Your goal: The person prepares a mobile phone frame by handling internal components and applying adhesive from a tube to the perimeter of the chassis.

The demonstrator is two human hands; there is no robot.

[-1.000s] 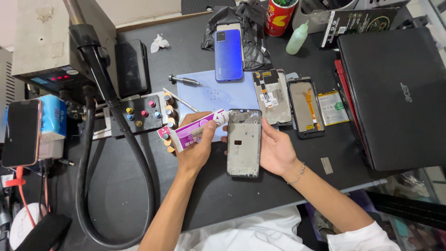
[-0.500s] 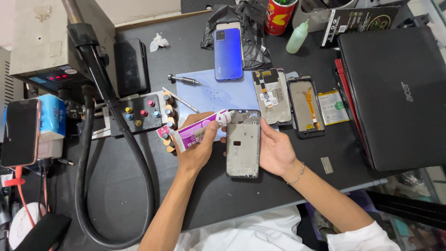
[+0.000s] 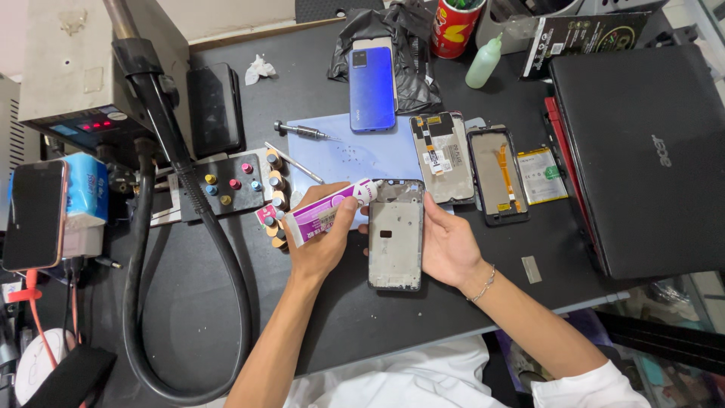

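My left hand [image 3: 321, 242] grips a purple and white glue tube [image 3: 330, 212], its nozzle touching the top left corner of a grey phone frame [image 3: 396, 234] that lies flat on the dark table. On the frame's right edge rests my right hand [image 3: 447, 245], holding it steady with the fingers along its side. A bracelet is on that wrist.
Behind the frame lie a light blue mat [image 3: 355, 155], a blue phone [image 3: 371, 88], two opened phone parts [image 3: 443, 156] [image 3: 497, 176] and a battery [image 3: 542, 175]. A closed black laptop [image 3: 642, 155] is at the right. A screwdriver [image 3: 302, 132], a bit holder [image 3: 226, 185] and a black hose [image 3: 192, 227] are at the left.
The glue tube's nozzle has shifted a little to the right, onto the frame's top left corner. My right hand stays on the frame's right side.
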